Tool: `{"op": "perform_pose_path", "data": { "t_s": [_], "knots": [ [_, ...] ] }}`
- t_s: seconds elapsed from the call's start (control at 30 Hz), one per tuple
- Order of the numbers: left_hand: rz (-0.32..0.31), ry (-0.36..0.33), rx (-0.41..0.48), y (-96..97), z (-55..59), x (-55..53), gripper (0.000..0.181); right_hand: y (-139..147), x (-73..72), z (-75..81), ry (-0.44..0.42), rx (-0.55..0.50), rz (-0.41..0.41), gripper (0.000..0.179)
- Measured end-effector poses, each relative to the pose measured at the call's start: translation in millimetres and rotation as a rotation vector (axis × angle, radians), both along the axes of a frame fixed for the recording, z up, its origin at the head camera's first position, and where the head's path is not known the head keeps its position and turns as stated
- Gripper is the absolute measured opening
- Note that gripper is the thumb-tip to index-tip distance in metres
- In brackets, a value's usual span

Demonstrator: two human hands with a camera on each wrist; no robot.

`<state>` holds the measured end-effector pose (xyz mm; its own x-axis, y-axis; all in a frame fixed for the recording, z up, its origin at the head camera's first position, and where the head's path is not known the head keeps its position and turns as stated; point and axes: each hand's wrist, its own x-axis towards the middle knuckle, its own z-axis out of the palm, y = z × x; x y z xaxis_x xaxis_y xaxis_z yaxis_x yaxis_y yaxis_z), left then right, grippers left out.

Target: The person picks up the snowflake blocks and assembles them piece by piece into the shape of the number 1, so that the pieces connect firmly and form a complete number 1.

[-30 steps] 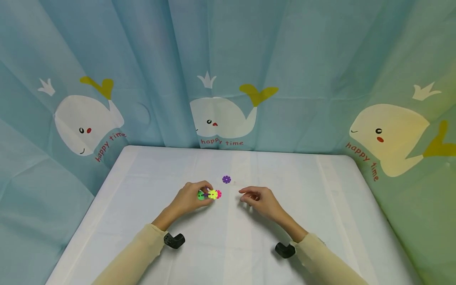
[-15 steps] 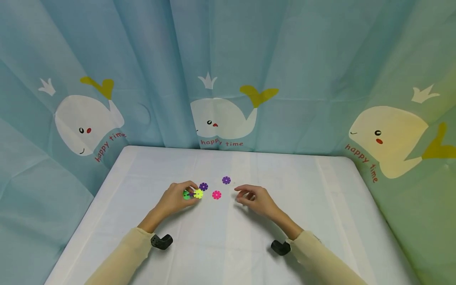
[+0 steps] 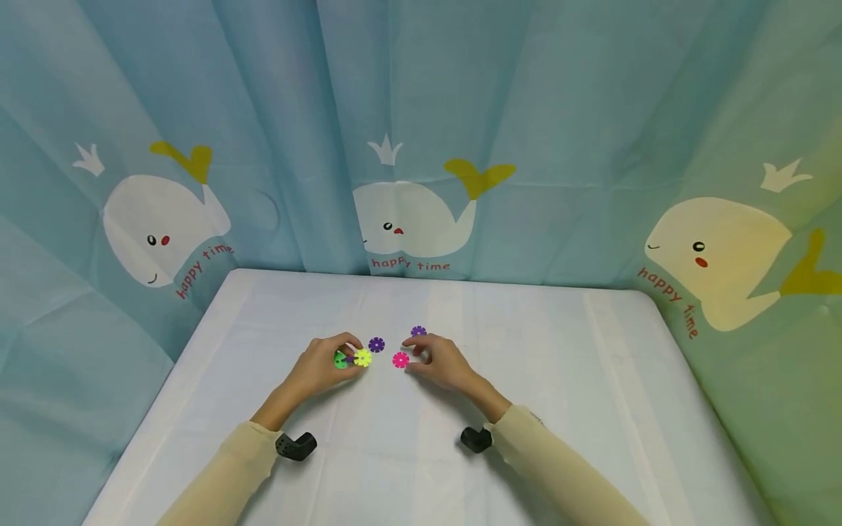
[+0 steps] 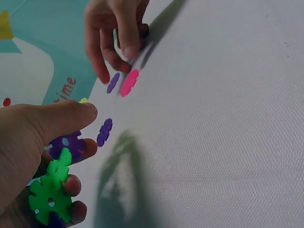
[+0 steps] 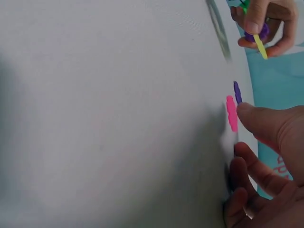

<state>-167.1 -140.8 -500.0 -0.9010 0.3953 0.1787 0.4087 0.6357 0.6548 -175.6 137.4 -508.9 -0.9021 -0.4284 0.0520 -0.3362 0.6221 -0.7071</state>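
My left hand [image 3: 320, 365] holds a cluster of joined notched plastic discs above the table. Green discs [image 4: 50, 199], a purple disc [image 4: 66, 146] and a yellow disc [image 3: 362, 357] make up the cluster. My right hand [image 3: 444, 361] reaches over the table with thumb and fingers apart and nothing between them. Its fingertips are right beside a flat pink disc [image 3: 400, 359]. One loose purple disc [image 3: 376, 344] lies between the two hands, and another purple disc [image 3: 418, 332] is partly hidden behind the right fingers.
A white cloth covers the table [image 3: 526, 329]. Behind it hangs a blue-green curtain [image 3: 559, 109] printed with whales. Black wrist devices sit at the left cuff [image 3: 296, 446] and the right cuff [image 3: 476, 440].
My left hand has moved left with the cluster, showing the pink disc and a loose purple disc lying on the table. My right hand has come left toward the pink disc.
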Motion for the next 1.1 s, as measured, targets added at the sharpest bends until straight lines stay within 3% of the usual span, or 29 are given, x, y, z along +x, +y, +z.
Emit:
{"op": "perform_pose_path", "data": {
  "t_s": [0.37, 1.1],
  "knots": [
    [-0.032, 0.004, 0.011, 0.3, -0.9, -1.6, 0.031, -17, -4.3, 0.6, 0.026, 0.185, -0.008, 0.027],
    [-0.038, -0.012, 0.054, 6.1, 0.2, -4.0, 0.028, -14, -0.3, -0.1, 0.045, 0.136, -0.002, 0.017]
  ]
}}
